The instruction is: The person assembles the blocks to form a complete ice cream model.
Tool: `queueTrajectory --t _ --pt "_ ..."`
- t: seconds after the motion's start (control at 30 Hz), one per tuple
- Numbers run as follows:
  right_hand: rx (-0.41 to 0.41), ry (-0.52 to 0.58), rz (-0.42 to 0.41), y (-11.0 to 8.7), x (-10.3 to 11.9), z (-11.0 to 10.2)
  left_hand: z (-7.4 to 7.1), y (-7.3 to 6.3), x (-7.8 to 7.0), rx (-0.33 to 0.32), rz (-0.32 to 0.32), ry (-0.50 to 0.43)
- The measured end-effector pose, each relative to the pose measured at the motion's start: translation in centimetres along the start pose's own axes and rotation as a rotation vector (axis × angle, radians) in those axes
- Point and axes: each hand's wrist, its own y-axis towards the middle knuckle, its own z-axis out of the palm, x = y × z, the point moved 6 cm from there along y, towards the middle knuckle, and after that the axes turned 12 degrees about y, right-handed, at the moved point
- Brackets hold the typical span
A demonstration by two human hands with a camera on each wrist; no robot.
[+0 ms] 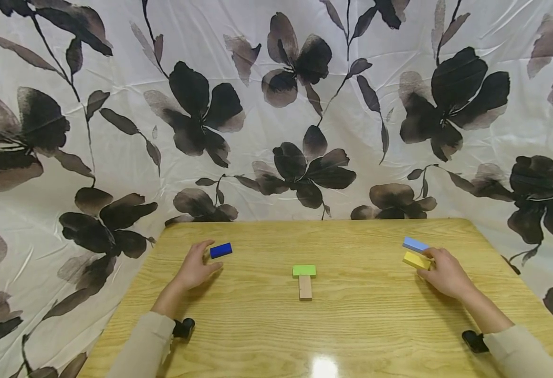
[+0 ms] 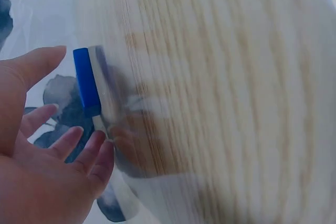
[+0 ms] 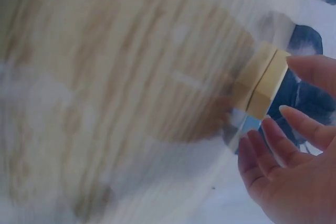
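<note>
My left hand (image 1: pixel 199 266) is close to a dark blue block (image 1: pixel 221 250) on the table, thumb and fingers spread apart around its left end; the left wrist view also shows a gap between the fingers and the blue block (image 2: pixel 87 81). On the right, a yellow block (image 1: pixel 416 260) lies in front of a light blue block (image 1: pixel 415 244). My right hand (image 1: pixel 448 274) reaches to the yellow block's right end, thumb on its near side. In the right wrist view, fingertips come very near the yellow block (image 3: pixel 270 85); contact is hard to tell.
At the table's middle, a green block (image 1: pixel 304 271) and a plain wooden block (image 1: pixel 305 288) together make a T shape. Behind the wooden table (image 1: pixel 257 336) hangs a white flower-print cloth (image 1: pixel 238 126). Each wrist wears a dark strap-on device.
</note>
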Motion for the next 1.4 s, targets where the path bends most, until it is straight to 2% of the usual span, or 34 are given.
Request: queueTrajectory --t 0.5,0.8,1.13,1.4 --pt "0.022 0.091 0.126 0.1 -1.4 -0.3 0.0 0.7 0.6 0.016 -0.009 0.021" --pt "0.018 0.111 0.166 0.2 -1.7 -0.4 0.0 1.4 0.8 -0.019 -0.016 0.042" --pt "0.010 0.120 0.152 0.5 -1.9 -0.4 -0.1 1.9 0.6 -0.013 -0.049 0.072" --pt "0.023 0.119 0.151 0.5 -1.8 -0.4 0.1 2.0 0.7 -0.019 -0.045 0.073"
